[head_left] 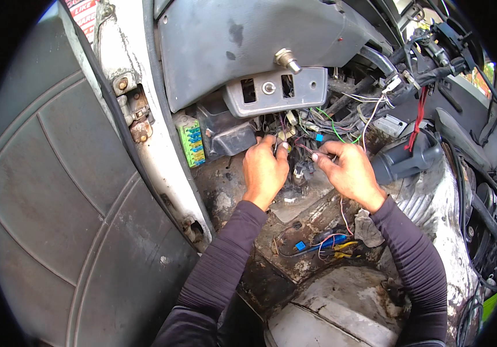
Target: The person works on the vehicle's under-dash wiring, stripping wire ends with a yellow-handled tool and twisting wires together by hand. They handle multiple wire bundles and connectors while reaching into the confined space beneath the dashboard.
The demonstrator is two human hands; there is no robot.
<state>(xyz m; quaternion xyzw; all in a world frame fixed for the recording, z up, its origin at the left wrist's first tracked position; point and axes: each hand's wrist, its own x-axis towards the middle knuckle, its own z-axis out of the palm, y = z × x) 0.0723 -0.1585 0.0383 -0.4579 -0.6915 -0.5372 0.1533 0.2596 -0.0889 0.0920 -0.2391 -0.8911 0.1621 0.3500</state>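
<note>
Both my hands are under the dashboard of a stripped vehicle, at a bundle of loose wires. My left hand is closed at the bundle's left side, thumb and fingers together beside a pale plug connector; what sits between the fingertips is hidden. My right hand pinches a thin reddish wire between thumb and forefinger. A small blue connector hangs just above that hand's fingertips. Below the hands, a white connector dangles from dark wires.
Left of the hands is a fuse box with coloured fuses, beside a dark plastic housing. A grey switch panel overhangs the wires. Blue- and yellow-handled tools lie on the rusty floor. The steering column stands right; the door left.
</note>
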